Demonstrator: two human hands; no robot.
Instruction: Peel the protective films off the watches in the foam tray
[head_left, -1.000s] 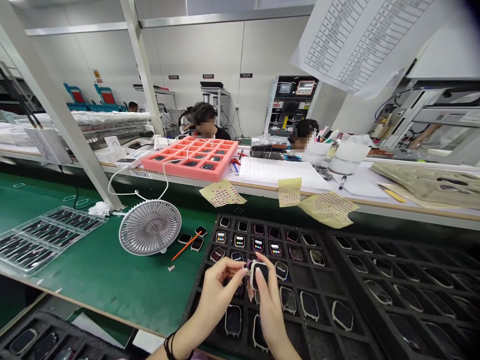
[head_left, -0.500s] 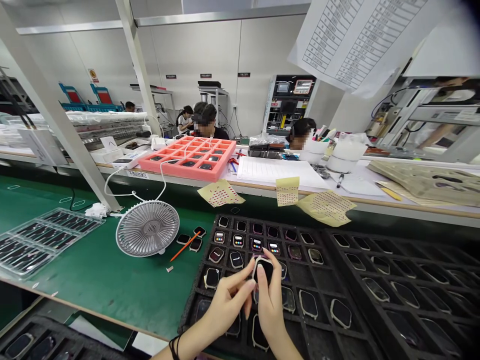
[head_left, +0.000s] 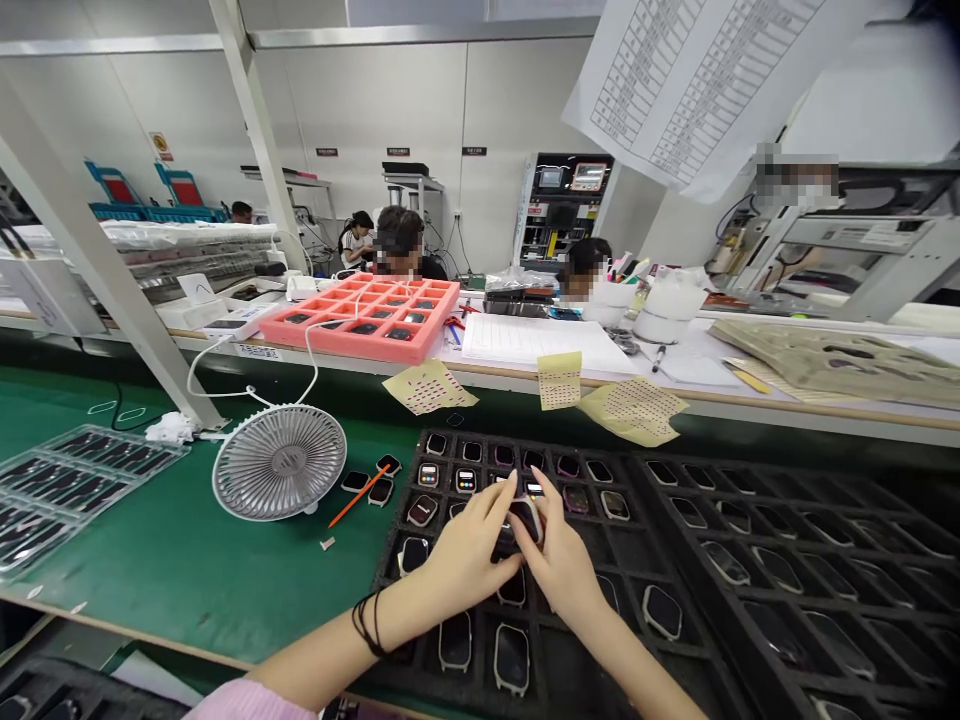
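Note:
Over the black foam tray (head_left: 630, 548), my left hand (head_left: 474, 540) and my right hand (head_left: 559, 550) hold one watch case (head_left: 526, 518) between them. The fingers of both hands are bent around its edges, and the left hand covers part of it. Its dark screen faces up. Watches sit in the tray's compartments around the hands; one lit watch (head_left: 466, 481) shows coloured dots, and a larger dark watch (head_left: 512, 657) lies below the hands. A black band circles my left wrist.
A grey fan (head_left: 281, 462) stands left of the tray, near an orange stick (head_left: 360, 496) and several watches. A second foam tray (head_left: 757, 560) is at right. A clear tray (head_left: 82, 485) lies far left. The shelf holds a pink foam tray (head_left: 360, 345). People sit behind it.
My left hand has moved up and over the watch, its palm now turned down. My right hand has shifted slightly right, and the view has turned a little right.

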